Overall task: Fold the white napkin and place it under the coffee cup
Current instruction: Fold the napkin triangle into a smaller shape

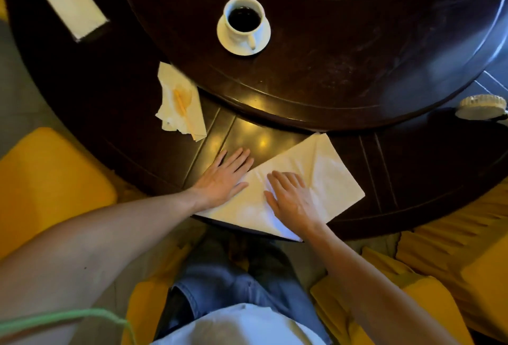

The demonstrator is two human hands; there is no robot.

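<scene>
The white napkin (324,177) lies flat on the near edge of the dark round table (412,174), folded into a slanted rectangle with a crease across it. My left hand (224,177) lies flat, fingers spread, half on the napkin's left edge and half on the table. My right hand (292,197) presses flat on the napkin's middle. A white coffee cup (243,19) full of dark coffee stands on its saucer (261,42) on the raised turntable, well beyond both hands.
A crumpled used napkin with a yellow stick (180,102) lies at the left by the turntable (343,69) rim. A napkin holder (72,9) stands far left. A small white ribbed dish (481,107) sits at the right. Yellow chair cushions (46,179) surround the table.
</scene>
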